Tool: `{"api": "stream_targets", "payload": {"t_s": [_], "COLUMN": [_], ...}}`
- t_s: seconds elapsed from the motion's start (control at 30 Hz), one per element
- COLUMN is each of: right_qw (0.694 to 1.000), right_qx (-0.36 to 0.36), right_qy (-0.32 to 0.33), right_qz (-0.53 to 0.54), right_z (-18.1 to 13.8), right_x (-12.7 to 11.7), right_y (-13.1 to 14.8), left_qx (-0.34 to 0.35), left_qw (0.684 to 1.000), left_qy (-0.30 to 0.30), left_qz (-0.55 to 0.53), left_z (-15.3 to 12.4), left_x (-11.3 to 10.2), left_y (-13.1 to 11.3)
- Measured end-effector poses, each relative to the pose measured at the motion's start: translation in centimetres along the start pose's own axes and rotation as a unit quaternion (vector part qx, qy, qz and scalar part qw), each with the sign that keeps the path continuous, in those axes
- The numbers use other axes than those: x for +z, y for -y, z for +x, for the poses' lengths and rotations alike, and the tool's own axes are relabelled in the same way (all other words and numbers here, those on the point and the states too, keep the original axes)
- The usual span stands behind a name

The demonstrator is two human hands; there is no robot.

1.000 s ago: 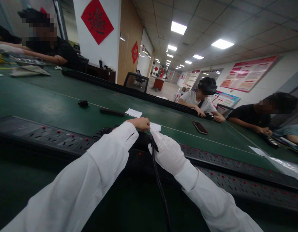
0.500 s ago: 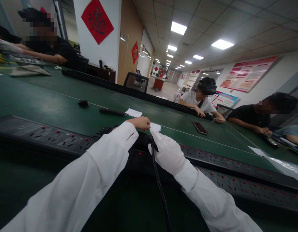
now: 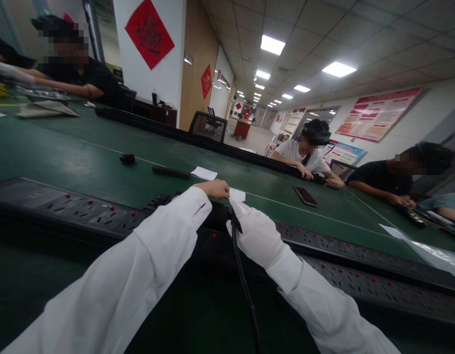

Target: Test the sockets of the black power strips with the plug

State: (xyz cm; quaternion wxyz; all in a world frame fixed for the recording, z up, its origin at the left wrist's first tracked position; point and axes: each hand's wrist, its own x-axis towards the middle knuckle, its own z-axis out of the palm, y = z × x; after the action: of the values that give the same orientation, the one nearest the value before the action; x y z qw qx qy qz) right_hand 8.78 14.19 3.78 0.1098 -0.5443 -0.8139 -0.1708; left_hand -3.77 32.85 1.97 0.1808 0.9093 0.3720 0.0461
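Note:
My left hand (image 3: 214, 189) is bare, fingers curled in a pinch over a small white paper slip (image 3: 238, 194) on the green table (image 3: 83, 157). My right hand (image 3: 255, 231) wears a white glove and is closed around a black cable (image 3: 244, 285) that runs down toward me. Both hands sit just beyond a long black power strip (image 3: 87, 212) with red switches. What the left fingertips pinch is hidden.
A black bar (image 3: 171, 171), another paper slip (image 3: 204, 172) and a small black part (image 3: 127, 158) lie farther out. A phone (image 3: 305, 195) rests to the right. Other people sit at the far left and right edges. A plastic sheet (image 3: 430, 250) lies at right.

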Motion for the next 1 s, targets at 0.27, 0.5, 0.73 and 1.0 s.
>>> {"api": "stream_targets", "payload": {"t_s": [0.27,0.5,0.73,1.0], "right_qw": [1.0,1.0,1.0,1.0], "right_qx": [0.001,0.003,0.0,0.005], "right_qy": [0.004,-0.002,-0.002,0.006], "right_qz": [0.002,-0.002,0.001,0.002], "right_z": [0.05,-0.01,-0.02,-0.01], "right_x": [-0.2,-0.08,0.0,-0.14], "right_y": [0.07,0.01,0.05,0.09], "left_qx": [0.004,0.004,0.005,-0.002], "left_qw": [1.0,0.999,0.999,1.0], "left_qy": [-0.004,0.013,0.019,0.027], "left_qz": [0.028,0.031,0.028,0.015], "left_z": [0.08,0.45,0.49,0.45], "left_x": [0.11,0.32,0.39,0.3], "left_y": [0.06,0.54,0.58,0.53]}}
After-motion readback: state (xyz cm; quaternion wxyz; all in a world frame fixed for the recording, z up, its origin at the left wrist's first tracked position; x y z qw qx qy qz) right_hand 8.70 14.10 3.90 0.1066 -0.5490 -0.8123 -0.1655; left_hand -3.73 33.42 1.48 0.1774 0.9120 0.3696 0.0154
